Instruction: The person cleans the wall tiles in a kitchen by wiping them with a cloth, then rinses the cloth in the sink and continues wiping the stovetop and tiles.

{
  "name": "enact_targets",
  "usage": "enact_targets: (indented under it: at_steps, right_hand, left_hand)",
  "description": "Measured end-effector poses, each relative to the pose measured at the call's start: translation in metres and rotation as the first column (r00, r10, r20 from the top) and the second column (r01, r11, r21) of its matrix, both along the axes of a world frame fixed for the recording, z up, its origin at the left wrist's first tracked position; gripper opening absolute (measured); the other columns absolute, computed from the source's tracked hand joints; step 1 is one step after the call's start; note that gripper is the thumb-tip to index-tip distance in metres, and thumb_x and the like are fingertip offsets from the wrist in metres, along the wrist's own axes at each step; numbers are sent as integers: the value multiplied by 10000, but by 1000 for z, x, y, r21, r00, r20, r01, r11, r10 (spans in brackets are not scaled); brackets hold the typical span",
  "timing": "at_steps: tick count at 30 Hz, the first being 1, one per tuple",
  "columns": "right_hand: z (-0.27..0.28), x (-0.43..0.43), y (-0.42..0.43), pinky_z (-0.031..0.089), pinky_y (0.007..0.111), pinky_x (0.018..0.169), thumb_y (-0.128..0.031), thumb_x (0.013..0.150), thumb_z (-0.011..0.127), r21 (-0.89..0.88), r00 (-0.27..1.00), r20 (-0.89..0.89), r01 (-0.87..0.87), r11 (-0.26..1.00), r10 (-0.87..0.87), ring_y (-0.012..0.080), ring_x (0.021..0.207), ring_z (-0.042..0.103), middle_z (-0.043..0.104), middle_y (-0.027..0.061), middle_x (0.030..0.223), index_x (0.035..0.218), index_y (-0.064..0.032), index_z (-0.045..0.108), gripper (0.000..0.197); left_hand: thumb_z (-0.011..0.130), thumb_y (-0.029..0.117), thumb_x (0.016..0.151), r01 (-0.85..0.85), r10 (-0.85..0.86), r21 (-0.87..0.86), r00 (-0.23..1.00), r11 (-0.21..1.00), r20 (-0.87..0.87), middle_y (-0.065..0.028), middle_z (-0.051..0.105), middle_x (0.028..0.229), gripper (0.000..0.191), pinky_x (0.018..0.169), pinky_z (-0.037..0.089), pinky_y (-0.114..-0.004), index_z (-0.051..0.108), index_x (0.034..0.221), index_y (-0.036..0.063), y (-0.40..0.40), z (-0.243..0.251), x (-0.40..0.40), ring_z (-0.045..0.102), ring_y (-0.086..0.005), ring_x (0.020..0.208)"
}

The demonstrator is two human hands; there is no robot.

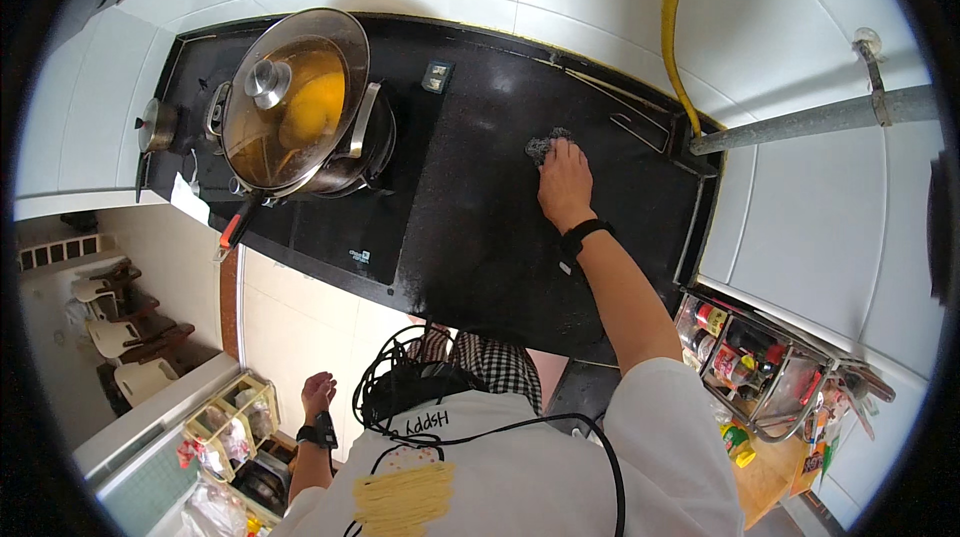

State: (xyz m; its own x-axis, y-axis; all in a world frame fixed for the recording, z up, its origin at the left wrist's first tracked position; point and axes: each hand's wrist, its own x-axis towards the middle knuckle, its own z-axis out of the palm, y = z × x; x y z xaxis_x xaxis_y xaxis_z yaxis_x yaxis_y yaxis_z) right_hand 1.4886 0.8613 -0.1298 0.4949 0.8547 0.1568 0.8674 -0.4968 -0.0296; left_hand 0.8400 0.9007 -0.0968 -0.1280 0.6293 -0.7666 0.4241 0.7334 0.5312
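My right hand (565, 180) reaches over the black countertop (480, 237), its fingertips closed on a steel wool scourer (546, 147). The scourer is pressed against the counter surface and partly covered by the fingers. A black wristband (585, 237) sits on that wrist. My left hand (319, 394) hangs low at my left side, away from the counter, fingers loosely bent and nothing seen in it. To the left of the scourer, a large steel pot (382, 131) stands on the black cooktop (337, 237), with a glass lid (300, 101) over it.
A red and black handle (238, 225) juts past the counter's front edge. A small metal pot (157, 125) stands far left. Behind run a yellow hose (675, 26) and grey pipe (810, 120). A bottle rack (750, 364) is at right. Black cables (390, 372) hang before me.
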Motion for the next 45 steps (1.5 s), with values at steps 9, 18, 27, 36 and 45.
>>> enact_targets:
  at_steps: [9,18,27,36,45]
  right_hand:
    - [3,69,29,470,409,851,-96,886,465,-30,866,-393,325,945,-310,362,976,528,487,176,1070,1082,-3,473,217]
    - [13,22,4,487,357,855,-34,889,445,16,888,-444,143,990,-121,320,1059,482,454,172,1115,1096,48,510,232]
    - [3,28,10,494,444,749,-102,911,417,115,802,-567,302,946,-187,411,872,539,482,209,1018,966,-9,453,114]
    - [-16,-12,-54,497,326,811,-29,846,480,22,875,-456,191,981,-161,303,1008,511,472,140,1109,1092,25,526,255]
    - [-31,64,-20,504,367,796,0,839,456,102,954,-210,239,966,-214,318,1010,481,470,140,1070,1000,43,560,196]
  left_hand:
    - [556,18,845,40,-40,-23,999,999,6,-83,616,1083,271,804,500,-351,556,1110,73,3,-7,4,613,-212,946]
    - [532,8,864,34,-36,-52,998,998,-43,-83,622,1072,248,794,505,-322,558,1105,63,7,-2,27,619,-205,946]
    - [560,26,837,51,-51,-7,999,999,-15,-87,627,1053,264,770,514,-318,558,1097,70,17,-10,13,622,-205,899]
    - [566,26,853,27,-27,-34,1000,999,9,-89,636,1046,255,767,517,-347,565,1101,82,5,-9,22,631,-215,908]
    - [536,8,859,62,-62,-5,998,998,-31,-98,621,1072,255,780,503,-328,558,1107,60,13,5,31,618,-212,935]
